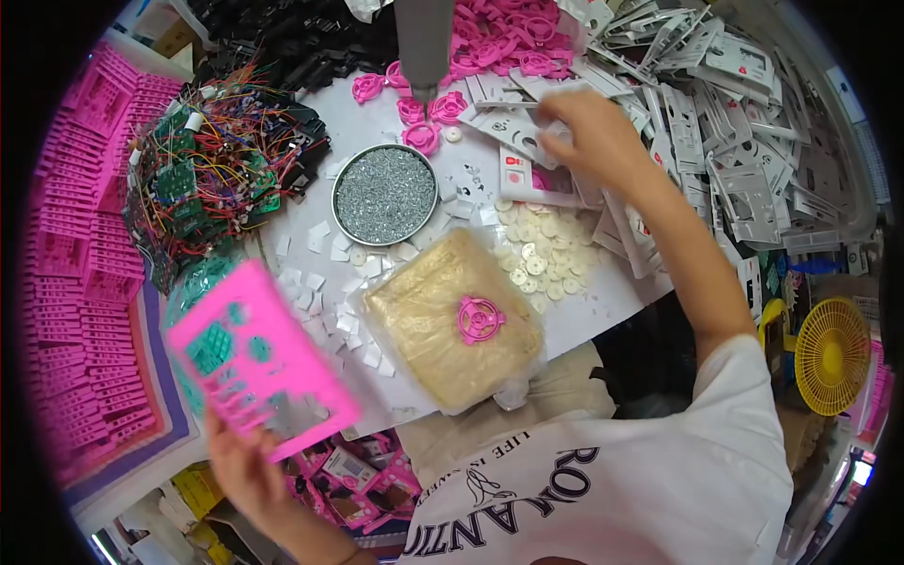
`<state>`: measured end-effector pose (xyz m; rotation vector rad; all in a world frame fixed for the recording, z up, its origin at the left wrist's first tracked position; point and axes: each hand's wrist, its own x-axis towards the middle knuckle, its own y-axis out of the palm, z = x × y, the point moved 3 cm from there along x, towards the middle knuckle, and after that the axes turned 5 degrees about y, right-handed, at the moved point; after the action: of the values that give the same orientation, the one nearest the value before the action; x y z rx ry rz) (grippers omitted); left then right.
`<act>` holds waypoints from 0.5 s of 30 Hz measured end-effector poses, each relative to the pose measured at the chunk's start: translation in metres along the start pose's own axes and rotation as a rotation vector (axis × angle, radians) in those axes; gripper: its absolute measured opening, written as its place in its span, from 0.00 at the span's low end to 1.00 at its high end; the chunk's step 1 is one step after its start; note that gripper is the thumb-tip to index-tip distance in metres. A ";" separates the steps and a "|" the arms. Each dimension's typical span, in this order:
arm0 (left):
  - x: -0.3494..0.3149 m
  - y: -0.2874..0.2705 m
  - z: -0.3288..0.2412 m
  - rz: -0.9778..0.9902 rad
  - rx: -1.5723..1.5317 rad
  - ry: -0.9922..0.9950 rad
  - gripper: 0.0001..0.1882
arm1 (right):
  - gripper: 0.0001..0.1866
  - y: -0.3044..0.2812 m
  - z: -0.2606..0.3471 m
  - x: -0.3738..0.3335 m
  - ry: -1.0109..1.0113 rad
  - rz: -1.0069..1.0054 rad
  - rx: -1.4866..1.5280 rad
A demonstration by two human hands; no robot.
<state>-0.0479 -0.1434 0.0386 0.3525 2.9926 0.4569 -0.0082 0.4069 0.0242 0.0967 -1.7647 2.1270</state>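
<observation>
My left hand (247, 471) grips the lower edge of a bright pink plastic panel (299, 353) with several cut-outs, held tilted above the table's left front. At the far right of the table, my right hand (595, 141) has its thumb and fingers closed about the end of a white plastic panel (504, 124); the hand is slightly blurred. Below it lies another white panel (513, 177) with red marks and a pink part showing. A wrapped tan block (424, 325) sits at the table's front, bearing a round pink plastic ring piece (479, 320).
A round tin of small grey metal pieces (384, 193) stands mid-table, beside pale discs (551, 250) and a hanging grey tool (422, 47). Wired circuit boards (202, 179) are heaped left, stacked pink panels (89, 282) beyond. Pink ring pieces (508, 38) and white panels (725, 113) pile up behind.
</observation>
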 end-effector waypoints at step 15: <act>-0.002 0.113 0.077 0.014 -0.258 -0.103 0.38 | 0.13 -0.022 -0.142 0.076 0.615 -0.332 1.560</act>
<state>-0.0121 -0.0167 -0.0003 0.3614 2.7876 0.7890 -0.0455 0.5645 0.0363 0.0969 0.4197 2.3223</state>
